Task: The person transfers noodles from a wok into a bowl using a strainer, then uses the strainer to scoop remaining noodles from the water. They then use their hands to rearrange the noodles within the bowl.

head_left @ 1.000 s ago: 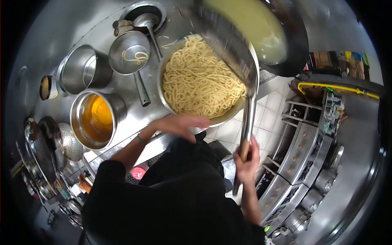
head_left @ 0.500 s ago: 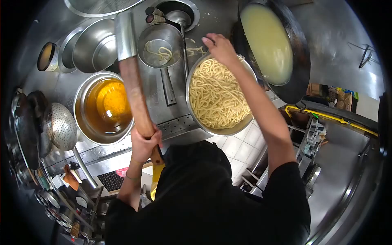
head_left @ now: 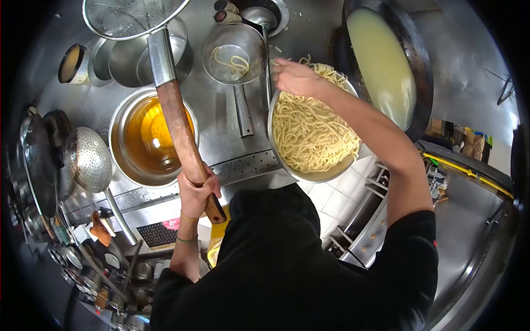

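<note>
Shifted since half a second ago: the strainer [head_left: 132, 16] basket now shows in full beyond the left hand [head_left: 197, 190], which is clenched round its wooden handle. Right hand [head_left: 295, 77], arm extended, has its fingers closed on noodles [head_left: 312, 132] at the bowl's [head_left: 309, 177] far rim. Bare counter [head_left: 221, 121] lies between the hands. The wok [head_left: 422, 105] crowds the right hand's outer side.

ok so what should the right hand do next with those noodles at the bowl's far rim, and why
Probably release them over the bowl. The right hand seems to pinch a few strands at the far rim, just above the pile. The left hand holds the strainer by its wooden handle off to the side over the pots, so nothing covers the bowl.
</note>
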`<state>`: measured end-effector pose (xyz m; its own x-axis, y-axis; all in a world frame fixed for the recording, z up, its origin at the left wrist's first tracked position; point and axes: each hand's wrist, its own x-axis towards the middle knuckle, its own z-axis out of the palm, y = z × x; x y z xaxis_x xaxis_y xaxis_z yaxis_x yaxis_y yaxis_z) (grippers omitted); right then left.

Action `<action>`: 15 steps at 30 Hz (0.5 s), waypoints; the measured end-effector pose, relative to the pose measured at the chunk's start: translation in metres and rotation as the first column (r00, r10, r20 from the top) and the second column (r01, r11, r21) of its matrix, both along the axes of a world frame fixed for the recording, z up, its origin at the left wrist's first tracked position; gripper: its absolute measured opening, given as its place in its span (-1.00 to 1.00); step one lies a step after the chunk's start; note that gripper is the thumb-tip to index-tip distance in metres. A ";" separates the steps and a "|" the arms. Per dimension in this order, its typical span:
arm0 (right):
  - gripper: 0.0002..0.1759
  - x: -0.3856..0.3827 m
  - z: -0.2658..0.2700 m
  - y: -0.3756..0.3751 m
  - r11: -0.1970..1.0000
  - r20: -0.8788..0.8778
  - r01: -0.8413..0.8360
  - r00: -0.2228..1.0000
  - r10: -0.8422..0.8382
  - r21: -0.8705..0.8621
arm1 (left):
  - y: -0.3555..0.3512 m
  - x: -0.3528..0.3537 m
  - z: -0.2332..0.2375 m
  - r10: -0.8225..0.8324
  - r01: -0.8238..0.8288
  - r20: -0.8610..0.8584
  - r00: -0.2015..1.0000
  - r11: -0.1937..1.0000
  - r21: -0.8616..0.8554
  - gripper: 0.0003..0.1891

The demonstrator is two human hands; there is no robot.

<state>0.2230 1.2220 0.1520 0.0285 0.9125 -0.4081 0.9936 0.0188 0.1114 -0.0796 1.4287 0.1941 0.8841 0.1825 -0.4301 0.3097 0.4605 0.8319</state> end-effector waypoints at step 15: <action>-0.73 -0.052 0.063 0.003 0.910 -0.083 0.394 0.919 -0.386 0.130 | -0.009 -0.022 0.019 -0.043 0.049 -0.063 0.997 0.995 0.087 -0.87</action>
